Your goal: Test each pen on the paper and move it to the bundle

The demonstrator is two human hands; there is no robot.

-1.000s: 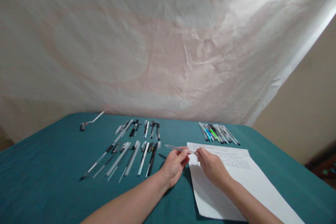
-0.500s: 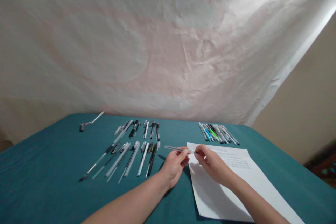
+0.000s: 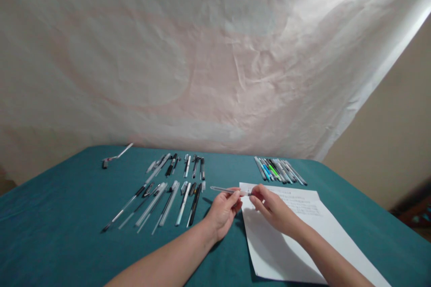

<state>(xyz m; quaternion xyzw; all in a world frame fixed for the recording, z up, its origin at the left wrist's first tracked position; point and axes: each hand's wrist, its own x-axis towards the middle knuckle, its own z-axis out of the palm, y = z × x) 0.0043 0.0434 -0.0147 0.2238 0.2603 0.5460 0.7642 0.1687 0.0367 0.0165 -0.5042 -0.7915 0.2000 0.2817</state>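
Observation:
My left hand point(image 3: 224, 214) is closed on a clear-barrelled pen point(image 3: 220, 189), pinching it between thumb and fingers. The pen lies nearly level, its clear end pointing left. At the pen's dark right end, my right hand point(image 3: 271, 206) is closed in a pinch; the fingertips hide exactly which part they grip. Below the right hand is a white sheet of paper point(image 3: 286, 251) with several lines of faint writing near its top. Left of my hands, pen barrels, caps and refills point(image 3: 168, 204) are laid out in groups.
A row of assembled pens point(image 3: 279, 170) lies beyond the paper, with one bright green among them. Farther back on the left are more pen parts point(image 3: 187, 166). A thin white-handled object point(image 3: 116, 157) sits at the far left of the green tablecloth point(image 3: 60, 215). A pale sheet point(image 3: 202, 54) hangs behind.
My right fingertips have shifted slightly at the pen's dark end, opening a little. The left hand and the pen stay almost in place. Everything on the table is unmoved.

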